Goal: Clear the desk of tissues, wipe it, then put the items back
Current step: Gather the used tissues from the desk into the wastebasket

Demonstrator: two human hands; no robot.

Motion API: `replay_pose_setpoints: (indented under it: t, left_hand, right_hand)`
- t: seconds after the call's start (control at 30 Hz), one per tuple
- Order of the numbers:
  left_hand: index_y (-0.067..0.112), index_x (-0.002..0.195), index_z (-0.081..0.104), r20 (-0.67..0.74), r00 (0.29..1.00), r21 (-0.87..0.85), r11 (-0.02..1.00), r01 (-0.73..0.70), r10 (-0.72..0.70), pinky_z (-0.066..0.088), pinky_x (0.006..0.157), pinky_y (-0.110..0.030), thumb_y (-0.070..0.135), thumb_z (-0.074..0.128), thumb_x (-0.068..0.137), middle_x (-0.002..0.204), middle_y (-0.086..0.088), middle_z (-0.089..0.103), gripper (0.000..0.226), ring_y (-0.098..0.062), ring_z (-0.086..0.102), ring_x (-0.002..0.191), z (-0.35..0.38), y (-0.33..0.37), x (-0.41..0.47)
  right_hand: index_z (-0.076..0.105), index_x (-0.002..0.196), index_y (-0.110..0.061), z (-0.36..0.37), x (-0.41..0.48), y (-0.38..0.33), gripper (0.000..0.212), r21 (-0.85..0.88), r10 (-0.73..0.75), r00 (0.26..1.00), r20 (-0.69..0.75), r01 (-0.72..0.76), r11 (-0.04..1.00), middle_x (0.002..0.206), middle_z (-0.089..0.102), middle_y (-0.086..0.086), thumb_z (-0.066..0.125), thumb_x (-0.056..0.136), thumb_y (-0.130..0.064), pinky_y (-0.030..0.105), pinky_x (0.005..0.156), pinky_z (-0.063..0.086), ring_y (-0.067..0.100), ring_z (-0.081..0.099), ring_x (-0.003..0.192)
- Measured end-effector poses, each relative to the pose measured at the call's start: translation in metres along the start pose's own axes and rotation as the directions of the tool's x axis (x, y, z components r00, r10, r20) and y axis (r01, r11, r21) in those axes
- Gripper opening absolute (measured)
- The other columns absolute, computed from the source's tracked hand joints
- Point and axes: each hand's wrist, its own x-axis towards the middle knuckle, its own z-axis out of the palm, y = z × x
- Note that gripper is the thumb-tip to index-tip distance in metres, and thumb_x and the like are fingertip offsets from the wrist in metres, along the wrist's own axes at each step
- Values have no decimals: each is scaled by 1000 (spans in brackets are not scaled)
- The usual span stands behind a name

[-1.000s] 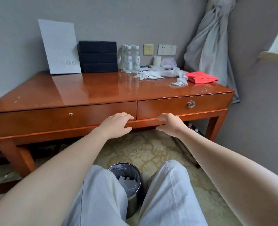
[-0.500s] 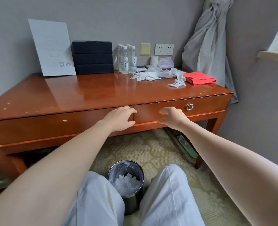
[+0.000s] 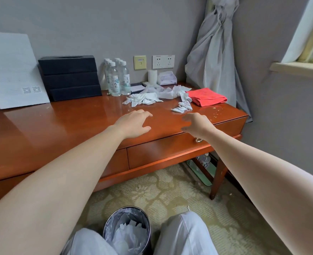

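Crumpled white tissues lie strewn on the wooden desk near its back right, with a smaller clump closer to the front. A folded red cloth lies to their right. My left hand hovers over the desk top with relaxed fingers, just short of the tissues. My right hand hangs beside it, fingers loosely curled, holding nothing, a little in front of the small clump. A metal bin lined with a bag and holding tissues stands on the floor between my knees.
Against the wall stand a white card, stacked black boxes, several water bottles, a paper roll and a tissue pack. A grey curtain hangs at the right. Crumbs dot the desk's right corner.
Both hands have lifted from the drawer front up over the desk top and reached toward the tissues. The view has risen and moved closer to the desk.
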Motion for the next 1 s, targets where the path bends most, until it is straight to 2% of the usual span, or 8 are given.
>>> replay_pose_setpoints:
  t: [0.2, 0.33, 0.47, 0.57, 0.7, 0.73, 0.87, 1.0]
  left_hand:
    - [24, 150, 30, 35, 999, -47, 998, 32, -31, 44, 103, -45, 38, 52, 98, 149, -1, 43, 58, -21, 45, 134, 11, -28, 77]
    - [22, 150, 27, 57, 993, -40, 993, 108, -106, 44, 102, -49, 37, 50, 99, 150, -5, 42, 58, -26, 48, 131, 25, -59, 129]
    - [17, 151, 28, 40, 985, -42, 984, 172, -170, 34, 112, -48, 33, 48, 100, 155, -10, 33, 57, -29, 33, 141, 47, -88, 175]
    - [18, 152, 28, 48, 979, -30, 980, 199, -197, 27, 116, -49, 35, 45, 101, 157, -10, 28, 56, -31, 24, 145, 61, -105, 199]
    - [26, 153, 27, 98, 975, -61, 977, 206, -199, 23, 118, -49, 46, 38, 102, 160, -6, 24, 56, -30, 24, 146, 73, -121, 221]
    - [28, 153, 28, 125, 970, -70, 974, 217, -208, 23, 118, -50, 49, 37, 102, 160, -5, 23, 56, -29, 24, 146, 76, -124, 225]
    - [28, 143, 45, 171, 962, -48, 973, 226, -215, 33, 111, -51, 52, 34, 101, 151, -5, 40, 50, -28, 39, 138, 82, -129, 229]
    - [33, 132, 55, 100, 975, -61, 977, 205, -199, 42, 102, -49, 46, 38, 101, 136, 0, 52, 37, -25, 49, 125, 80, -124, 211]
  right_hand:
    - [51, 138, -14, -1, 66, 26, 56, 18, 81, 997, -1, -81, 997, 135, 58, 8, 70, 86, -23, 40, 99, 48, 28, 56, 120]
    - [43, 143, -12, 7, 117, 50, 64, 43, 124, 992, -18, -123, 991, 141, 53, 10, 70, 87, -26, 40, 102, 44, 30, 51, 126]
    - [41, 143, -10, 22, 164, 62, 69, 58, 121, 992, -39, -118, 991, 141, 51, 12, 72, 86, -30, 34, 94, 42, 31, 49, 127]
    - [49, 134, -11, 33, 190, 63, 62, 70, 122, 992, -24, -120, 990, 129, 57, 11, 73, 83, -37, 32, 83, 41, 31, 53, 117]
    - [66, 96, -12, 49, 208, 61, 27, 47, 125, 991, 38, -127, 991, 95, 63, 6, 65, 86, -37, 30, 63, 40, 27, 59, 91]
    - [70, 95, -14, 51, 210, 59, 23, 48, 128, 991, 32, -130, 990, 93, 66, 5, 64, 86, -34, 29, 62, 42, 25, 60, 87]
    - [74, 109, -24, 53, 212, 50, 26, 28, 167, 986, -15, -167, 986, 101, 71, 5, 62, 87, -21, 26, 71, 47, 23, 61, 83]
    - [72, 105, -27, 59, 207, 42, 28, -7, 166, 985, -57, -167, 986, 105, 71, 6, 56, 86, -13, 27, 71, 46, 29, 64, 94]
